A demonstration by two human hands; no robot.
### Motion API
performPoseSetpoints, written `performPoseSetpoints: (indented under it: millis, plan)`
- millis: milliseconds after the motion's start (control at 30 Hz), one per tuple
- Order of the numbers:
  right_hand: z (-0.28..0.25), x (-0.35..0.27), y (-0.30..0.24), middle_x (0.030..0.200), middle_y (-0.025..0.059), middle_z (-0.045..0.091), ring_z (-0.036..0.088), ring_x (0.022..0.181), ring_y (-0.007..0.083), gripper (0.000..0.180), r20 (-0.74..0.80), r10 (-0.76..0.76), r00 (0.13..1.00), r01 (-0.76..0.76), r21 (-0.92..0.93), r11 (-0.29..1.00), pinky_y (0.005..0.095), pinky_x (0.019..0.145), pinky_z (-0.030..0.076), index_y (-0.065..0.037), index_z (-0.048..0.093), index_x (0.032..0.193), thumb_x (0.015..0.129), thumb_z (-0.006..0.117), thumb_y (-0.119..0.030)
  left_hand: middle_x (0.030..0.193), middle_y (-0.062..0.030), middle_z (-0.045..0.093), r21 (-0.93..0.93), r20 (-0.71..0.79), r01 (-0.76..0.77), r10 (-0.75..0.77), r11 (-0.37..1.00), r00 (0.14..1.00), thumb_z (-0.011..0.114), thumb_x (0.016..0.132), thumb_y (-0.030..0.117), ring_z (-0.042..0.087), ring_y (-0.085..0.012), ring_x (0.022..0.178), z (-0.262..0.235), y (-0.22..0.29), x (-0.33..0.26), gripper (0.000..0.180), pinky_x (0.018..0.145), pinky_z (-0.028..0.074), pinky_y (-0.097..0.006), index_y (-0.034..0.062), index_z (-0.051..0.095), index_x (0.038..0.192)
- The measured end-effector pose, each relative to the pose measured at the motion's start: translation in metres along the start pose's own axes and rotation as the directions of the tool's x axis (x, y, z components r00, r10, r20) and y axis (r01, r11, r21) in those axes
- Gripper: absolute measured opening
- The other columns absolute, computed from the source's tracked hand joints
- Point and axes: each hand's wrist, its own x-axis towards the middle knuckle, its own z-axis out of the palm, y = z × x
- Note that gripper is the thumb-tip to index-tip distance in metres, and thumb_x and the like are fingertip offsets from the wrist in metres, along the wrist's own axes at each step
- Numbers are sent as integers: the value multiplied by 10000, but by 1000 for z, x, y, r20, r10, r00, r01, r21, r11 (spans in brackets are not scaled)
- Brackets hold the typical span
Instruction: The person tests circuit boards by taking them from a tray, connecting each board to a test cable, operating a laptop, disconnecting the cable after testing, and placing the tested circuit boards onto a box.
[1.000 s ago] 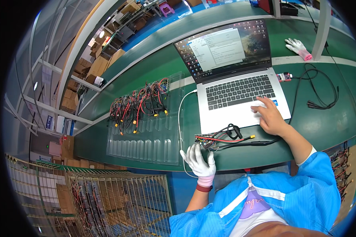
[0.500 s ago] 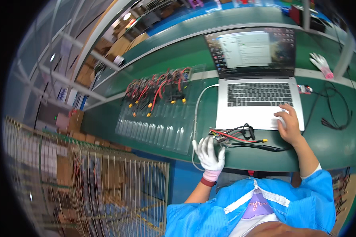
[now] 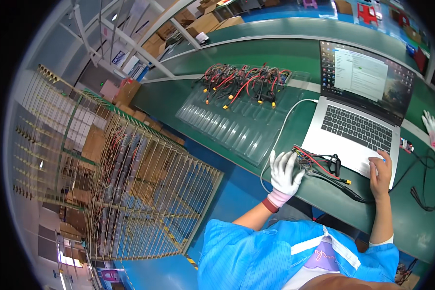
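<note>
My left hand, in a white glove with a pink cuff, rests at the table's near edge with its fingers stretched out and apart. Beside its fingertips lies a small circuit board with red and black wires and a yellow connector. Whether the glove touches the board I cannot tell. My right hand is bare and lies at the right of the open silver laptop's palm rest, fingers apart and slightly bent, holding nothing. A window is lit on the laptop screen.
Left of the laptop, a clear plastic tray holds several wired boards along its far side. A white cable runs from the laptop. To the right lie another glove, a small board and black cables. A wire rack stands left.
The view has swung left and tilted, so the table and laptop appear further right and slanted. My right hand stays on the palm rest and my left hand by the board.
</note>
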Motion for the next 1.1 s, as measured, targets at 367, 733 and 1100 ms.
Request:
performPoseSetpoints:
  millis: [367,733,1100]
  plan:
    - [9,-8,29,971,133,654,500,1188,340,242,27,-4,1000,2,72,997,423,988,381,35,647,931,973,437,-79,1194,-174,545,-12,-48,15,-16,1000,999,606,854,378,507,-361,1139,-2,1,3,553,1120,252,-571,17,520,1264]
    - [11,-11,39,1047,121,648,508,1208,308,197,4,16,1000,-16,-21,1000,423,1064,344,21,642,1032,980,476,-71,1203,-176,536,-22,-75,53,-54,998,996,562,876,462,503,-377,1149,0,0,-2,594,1122,255,-578,19,531,1271]
    - [13,-13,41,1040,99,667,561,1089,286,203,-61,-65,996,59,-89,994,378,1008,405,-2,665,1079,900,577,35,1213,-171,533,-22,-56,59,-60,998,997,554,878,472,498,-380,1153,-2,-2,-5,602,1125,240,-585,28,516,1284]
